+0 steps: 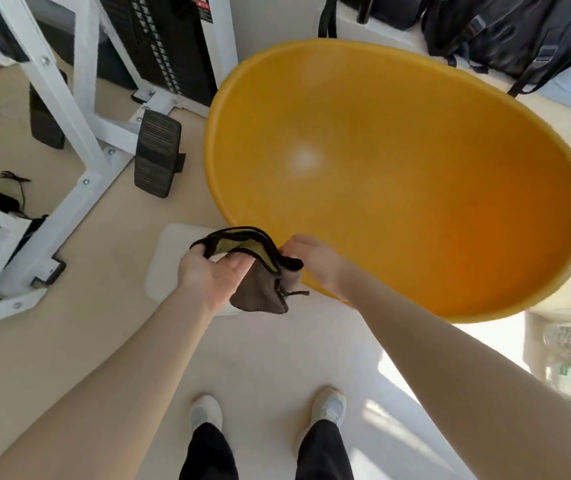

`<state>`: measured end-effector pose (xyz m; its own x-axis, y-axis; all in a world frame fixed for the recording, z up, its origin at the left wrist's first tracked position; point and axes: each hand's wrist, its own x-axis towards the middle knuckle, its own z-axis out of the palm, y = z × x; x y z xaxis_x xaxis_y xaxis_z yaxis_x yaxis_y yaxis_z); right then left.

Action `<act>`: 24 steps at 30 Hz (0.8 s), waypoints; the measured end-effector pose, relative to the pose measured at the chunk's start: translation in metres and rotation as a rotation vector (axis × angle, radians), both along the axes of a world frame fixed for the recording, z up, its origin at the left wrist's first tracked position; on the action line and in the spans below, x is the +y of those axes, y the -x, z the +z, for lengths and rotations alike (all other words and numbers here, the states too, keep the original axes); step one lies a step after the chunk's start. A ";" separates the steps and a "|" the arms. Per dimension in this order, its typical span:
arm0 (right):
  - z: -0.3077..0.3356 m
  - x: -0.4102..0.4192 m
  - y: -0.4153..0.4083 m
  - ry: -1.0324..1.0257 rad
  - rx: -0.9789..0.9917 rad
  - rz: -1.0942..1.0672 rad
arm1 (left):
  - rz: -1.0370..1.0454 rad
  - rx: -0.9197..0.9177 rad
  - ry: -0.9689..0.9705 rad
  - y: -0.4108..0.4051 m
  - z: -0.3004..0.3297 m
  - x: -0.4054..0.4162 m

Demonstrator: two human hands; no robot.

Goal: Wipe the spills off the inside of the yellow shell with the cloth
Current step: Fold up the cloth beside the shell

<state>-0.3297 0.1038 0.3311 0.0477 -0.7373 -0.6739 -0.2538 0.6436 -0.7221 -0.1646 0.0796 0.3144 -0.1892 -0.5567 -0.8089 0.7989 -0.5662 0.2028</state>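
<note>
The yellow shell [415, 174] is seen standing on the floor [260, 358], its open hollow turned up toward the camera, with a pale glare spot on its inner wall; no spills can be made out on it. The cloth [260, 271], dark brown with a yellow-green face and a black border, is held in the air just outside the shell's near rim, between the two hands. Its left end is gripped by the left hand [211, 271], palm up, the fingers [198, 251] curled over the border. Its right end is pinched by the right hand [315, 261], whose fingers are closed on the fabric beside the rim. A white pad [170, 258] lies on the floor under the left hand. A white-framed weight machine [80, 98] stands to the left; a red label on it is too blurred to be read. Dark backpacks [505, 32] rest behind the shell.
</note>
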 end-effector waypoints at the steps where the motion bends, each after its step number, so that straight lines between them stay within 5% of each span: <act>1: -0.007 -0.001 -0.014 0.021 -0.023 0.036 | 0.007 0.018 -0.004 -0.011 -0.008 -0.002; 3: -0.029 -0.006 -0.043 0.116 0.079 0.183 | 0.055 0.052 -0.017 -0.032 -0.027 -0.007; 6: -0.071 -0.017 -0.089 0.292 0.498 0.378 | 0.177 0.095 0.030 -0.054 -0.055 -0.016; 9: -0.101 -0.043 -0.116 0.465 0.739 0.227 | 0.231 0.060 0.128 -0.073 -0.074 -0.027; 15: -0.160 -0.063 -0.144 0.589 0.825 0.340 | 0.149 -0.170 0.199 -0.123 -0.131 -0.028; 24: -0.288 -0.034 -0.178 0.219 0.798 0.607 | -0.036 -0.416 -0.141 -0.159 -0.241 -0.003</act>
